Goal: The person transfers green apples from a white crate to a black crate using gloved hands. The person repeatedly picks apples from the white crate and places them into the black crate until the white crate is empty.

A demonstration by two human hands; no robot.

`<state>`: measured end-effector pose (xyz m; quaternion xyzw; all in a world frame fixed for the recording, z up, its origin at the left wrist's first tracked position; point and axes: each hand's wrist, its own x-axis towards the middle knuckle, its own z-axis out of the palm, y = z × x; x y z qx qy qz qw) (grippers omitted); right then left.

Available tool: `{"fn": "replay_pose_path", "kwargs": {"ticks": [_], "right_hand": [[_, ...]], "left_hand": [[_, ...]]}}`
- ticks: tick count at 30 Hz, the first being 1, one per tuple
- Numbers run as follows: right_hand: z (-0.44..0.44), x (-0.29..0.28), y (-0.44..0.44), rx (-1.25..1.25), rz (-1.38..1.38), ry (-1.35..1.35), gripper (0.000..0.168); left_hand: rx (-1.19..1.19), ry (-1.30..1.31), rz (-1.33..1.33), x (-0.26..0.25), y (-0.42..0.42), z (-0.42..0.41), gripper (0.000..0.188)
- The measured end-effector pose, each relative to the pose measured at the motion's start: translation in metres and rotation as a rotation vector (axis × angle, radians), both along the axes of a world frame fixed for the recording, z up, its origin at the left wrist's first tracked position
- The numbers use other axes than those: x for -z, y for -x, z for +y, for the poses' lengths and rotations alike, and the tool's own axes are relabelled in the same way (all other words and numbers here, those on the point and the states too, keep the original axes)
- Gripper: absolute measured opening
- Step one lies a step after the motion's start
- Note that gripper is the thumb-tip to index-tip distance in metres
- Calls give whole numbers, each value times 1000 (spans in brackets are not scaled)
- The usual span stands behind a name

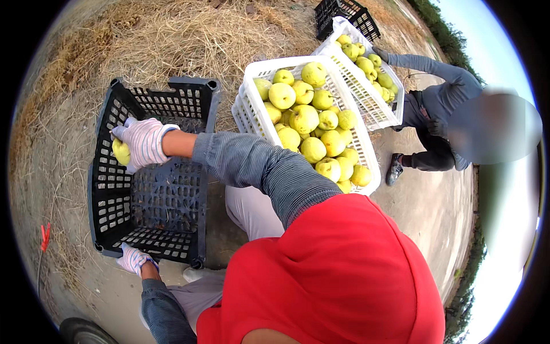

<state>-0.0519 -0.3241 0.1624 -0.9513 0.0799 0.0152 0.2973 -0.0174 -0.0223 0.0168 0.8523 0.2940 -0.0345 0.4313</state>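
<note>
My right hand (146, 144), in a striped knit glove, holds a yellow-green pear (121, 152) inside a black slatted plastic crate (200, 172), near its far wall. The fingers wrap partly out of sight around the fruit. No other fruit shows in the crate; bits of dry debris lie on its floor, and my right forearm hides part of it. My left hand (135, 259), gloved alike, grips the crate's near-left corner rim. To my right stands a white plastic crate (369, 167) heaped with pears (304, 119), apparently stacked on another white crate (241, 114).
A co-worker (447, 86) beyond has a gloved hand on the rim of another white crate (393, 114) of pears. A black crate (363, 23) sits behind it. Dry straw (172, 47) covers the ground. A tyre (86, 331) and a red-tipped rod (45, 236) are at left.
</note>
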Motion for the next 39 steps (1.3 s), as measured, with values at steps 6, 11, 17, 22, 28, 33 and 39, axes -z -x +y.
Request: {"fn": "replay_pose_path", "kwargs": {"ticks": [6, 11, 17, 22, 28, 33, 39], "right_hand": [[-115, -35, 164, 659, -257, 108, 77], [-222, 3, 301, 1187, 93, 391, 79], [-261, 43, 345, 1332, 244, 543, 67], [-196, 41, 289, 1077, -179, 422, 48], [-50, 91, 136, 1112, -279, -737, 81], [-4, 97, 74, 1330, -241, -691, 73], [-13, 109, 83, 1222, 62, -130, 54]], "left_hand": [[2, -32, -39, -1, 1, 5, 44], [22, -114, -69, 33, -12, 24, 42], [51, -84, -143, 12, -3, 15, 37], [-2, -175, -106, -4, -1, 0, 42], [36, -128, -131, -26, 9, -9, 34], [-1, -10, -110, -33, 11, -7, 39], [50, 157, -128, -2, 9, 6, 54]]}}
